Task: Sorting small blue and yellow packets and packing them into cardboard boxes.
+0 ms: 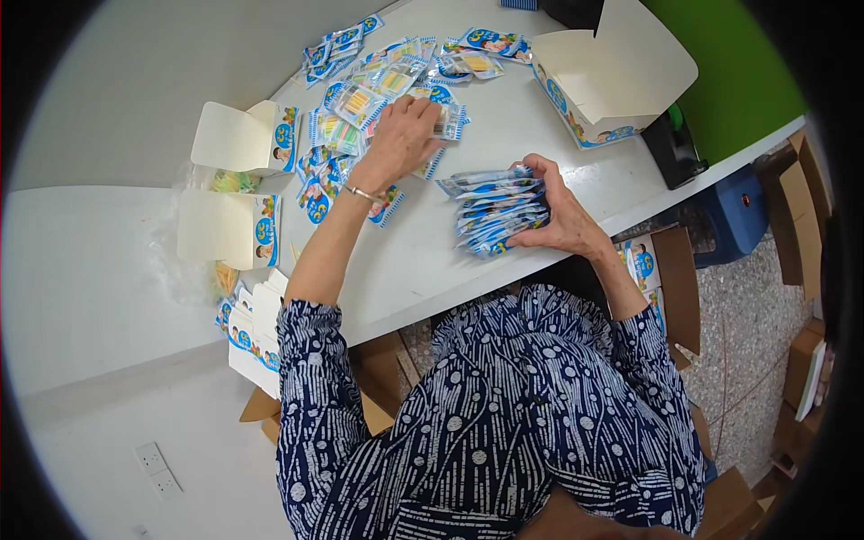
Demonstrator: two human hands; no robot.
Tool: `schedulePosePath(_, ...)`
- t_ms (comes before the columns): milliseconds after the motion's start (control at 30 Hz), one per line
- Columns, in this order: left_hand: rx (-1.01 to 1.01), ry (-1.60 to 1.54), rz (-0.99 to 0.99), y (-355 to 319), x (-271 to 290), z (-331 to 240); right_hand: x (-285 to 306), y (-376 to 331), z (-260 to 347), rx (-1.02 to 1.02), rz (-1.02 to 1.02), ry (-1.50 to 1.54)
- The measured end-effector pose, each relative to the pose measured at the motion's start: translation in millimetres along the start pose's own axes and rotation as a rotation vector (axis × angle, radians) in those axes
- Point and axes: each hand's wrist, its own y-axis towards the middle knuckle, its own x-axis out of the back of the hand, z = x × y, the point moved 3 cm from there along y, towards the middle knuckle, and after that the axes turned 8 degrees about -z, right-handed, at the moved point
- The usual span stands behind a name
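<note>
My right hand (569, 216) is closed on a stack of small plastic packets (499, 209), gripped at its right end between thumb and fingers. The packets stand on edge, side by side, at the table's near part. Over a loose heap of similar packets (396, 81) lies my left hand (402, 135), palm down. Its thumb points right, apart from the bent fingers, whose tips touch the packets. The heap's packets have clear windows with yellow, orange and green sticks inside, and blue-and-white ends. Whatever lies under my left palm is hidden.
An open white box (612, 76) stands at the back right of the white table (414, 261), beside a black device (673, 153). Two smaller open boxes (216, 229) stand at the left, near folded cartons (256, 328). A blue stool (733, 216) and brown cardboard boxes (675, 279) are at the right.
</note>
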Motion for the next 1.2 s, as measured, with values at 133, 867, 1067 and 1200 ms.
schedulePosePath(133,-0.086,0.216,0.026,3.7,-15.6,16.4,-1.5,-1.0,0.9,-0.006,-0.060,0.028)
schedulePosePath(867,-0.050,-0.243,0.288,-18.7,5.5,-113.5,4.9,-0.2,-4.3,0.210,-0.086,-0.093)
schedulePosePath(1067,0.018,-0.140,0.356,-19.2,4.6,-117.4,53.7,-0.1,44.8,0.193,-0.382,-0.146)
schedulePosePath(1200,0.041,-0.111,0.290,-17.6,2.7,-122.7,97.3,0.9,47.5,-0.118,-0.741,-0.461)
